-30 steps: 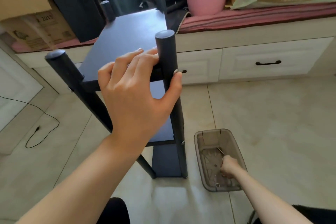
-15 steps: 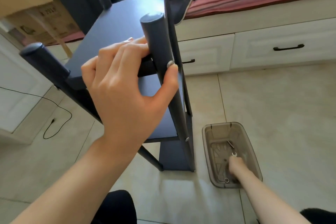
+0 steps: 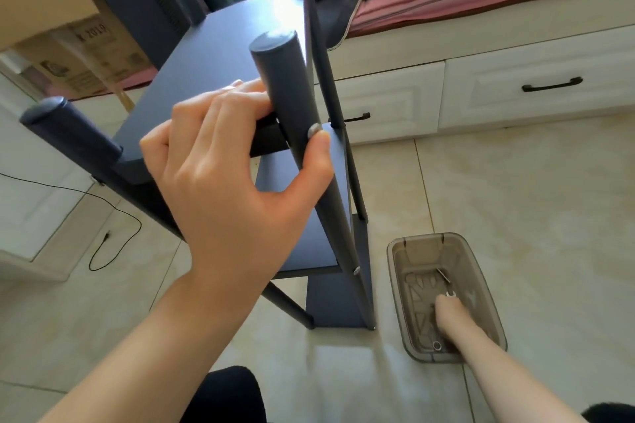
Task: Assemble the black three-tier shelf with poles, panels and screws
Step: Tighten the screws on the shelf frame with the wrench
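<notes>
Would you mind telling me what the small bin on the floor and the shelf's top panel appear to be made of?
Bin: likely smoke-tinted translucent plastic; its moulded ribbed bottom and the floor show through the walls. Top panel: probably matte black laminated board, with flat square edges and a soft window glare, though painted wood cannot be ruled out.

Shelf [image 3: 220,55] tilt vs. one second ago: greater. Top now leans further toward the near left, so the far right pole [image 3: 323,79] shows full length to the right of the near right pole [image 3: 292,106]. The screw head [image 3: 313,130] beside the left thumb is exposed; previously hidden. Right hand [image 3: 450,314] has shifted inside the brown tray [image 3: 481,285], fingertips now just below the hex key [image 3: 445,280].
</notes>
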The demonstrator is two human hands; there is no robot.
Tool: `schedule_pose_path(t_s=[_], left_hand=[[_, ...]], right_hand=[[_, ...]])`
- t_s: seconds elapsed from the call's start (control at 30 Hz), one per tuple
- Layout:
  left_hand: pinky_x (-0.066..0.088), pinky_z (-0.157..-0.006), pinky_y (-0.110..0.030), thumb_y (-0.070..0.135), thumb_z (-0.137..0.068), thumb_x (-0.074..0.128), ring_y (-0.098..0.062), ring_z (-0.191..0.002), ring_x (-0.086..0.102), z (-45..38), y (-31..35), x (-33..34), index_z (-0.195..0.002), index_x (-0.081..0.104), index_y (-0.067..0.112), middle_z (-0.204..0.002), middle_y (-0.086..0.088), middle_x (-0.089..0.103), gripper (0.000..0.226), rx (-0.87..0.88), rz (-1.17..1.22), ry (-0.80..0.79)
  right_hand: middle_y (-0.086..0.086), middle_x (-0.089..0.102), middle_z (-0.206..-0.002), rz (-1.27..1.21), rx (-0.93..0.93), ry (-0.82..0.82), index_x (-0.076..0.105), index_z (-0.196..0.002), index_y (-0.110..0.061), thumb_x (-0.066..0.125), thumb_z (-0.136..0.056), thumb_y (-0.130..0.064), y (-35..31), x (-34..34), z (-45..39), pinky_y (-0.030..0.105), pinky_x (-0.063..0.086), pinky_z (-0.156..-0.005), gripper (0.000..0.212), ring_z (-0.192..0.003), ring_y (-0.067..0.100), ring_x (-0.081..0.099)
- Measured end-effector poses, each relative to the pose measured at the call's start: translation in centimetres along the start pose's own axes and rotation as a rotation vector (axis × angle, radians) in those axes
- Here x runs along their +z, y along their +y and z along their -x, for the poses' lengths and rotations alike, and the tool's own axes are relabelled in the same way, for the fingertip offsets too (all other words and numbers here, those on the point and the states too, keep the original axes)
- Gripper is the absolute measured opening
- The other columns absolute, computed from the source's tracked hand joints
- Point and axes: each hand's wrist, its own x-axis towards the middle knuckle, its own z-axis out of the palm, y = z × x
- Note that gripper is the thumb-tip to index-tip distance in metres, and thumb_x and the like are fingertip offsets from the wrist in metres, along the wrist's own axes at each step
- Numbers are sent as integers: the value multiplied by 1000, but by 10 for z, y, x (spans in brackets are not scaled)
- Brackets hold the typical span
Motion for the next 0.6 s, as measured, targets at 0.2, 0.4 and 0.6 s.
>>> schedule_pose_path(t_s=[0.2,0.4,0.6], left_hand=[[29,-89,-33,38,-91,64,-20,-98,62,-1,1,-2,-93,67,9,-100,16,59,29,-6,-18,-5],[29,-88,-32,39,-90,64,-23,-100,63,-3,0,-5,-96,69,10,-98,10,66,29,17,-20,-12],[34,-88,-37,42,-91,63,-22,-103,63,-4,1,-9,-102,69,13,-101,5,72,32,5,-27,-61]], right_hand=[[17,60,-121,-48,-105,20,58,-114,-3,52,-98,-9,-20,-16,13,31,47,-87,18,-111,31,59],[16,74,-78,-1016,-100,-122,65,-101,9,63,-93,-1,-35,-71,32,34,60,-67,13,-69,23,72],[14,73,-77,-1537,-319,-289,61,-96,3,56,-98,-8,-86,-140,93,30,59,-61,12,-67,21,72]])
